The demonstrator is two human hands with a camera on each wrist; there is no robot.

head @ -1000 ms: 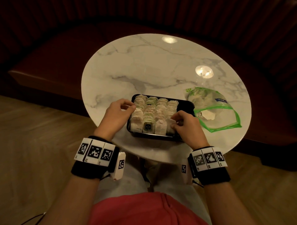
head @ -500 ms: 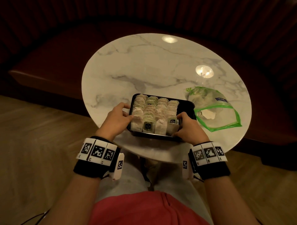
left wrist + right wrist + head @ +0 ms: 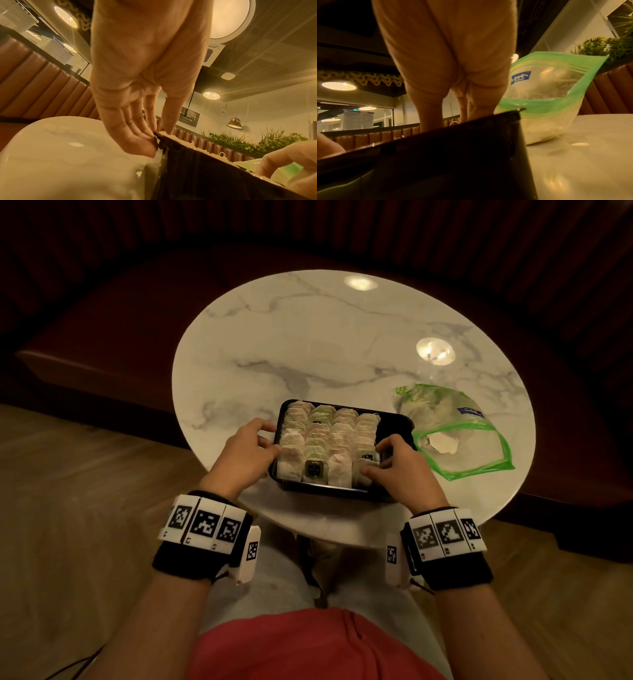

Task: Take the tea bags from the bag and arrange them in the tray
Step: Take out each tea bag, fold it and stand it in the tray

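A black tray (image 3: 394,419) sits at the near side of the round marble table (image 3: 308,354), packed with several rows of pale tea bags (image 3: 329,440). My left hand (image 3: 274,440) pinches the tray's left wall; in the left wrist view the fingers (image 3: 147,142) lie outside the tray (image 3: 197,169) and the thumb rests over the rim. My right hand (image 3: 373,458) reaches into the tray's right end, thumb and fingers curled round the near tea bags of the rightmost row. Its fingertips are hidden behind the tray wall (image 3: 453,155). The green-edged zip bag (image 3: 459,440) lies open to the right.
Inside the zip bag (image 3: 547,94) one pale tea bag (image 3: 443,445) shows near the mouth. A dark cushioned bench curves round the far side of the table. The tray stands close to the table's front edge, above my lap.
My right hand has set its tea bag down into the rightmost row and spread over that row. My left hand has slid from the tray's far left corner to its left wall.
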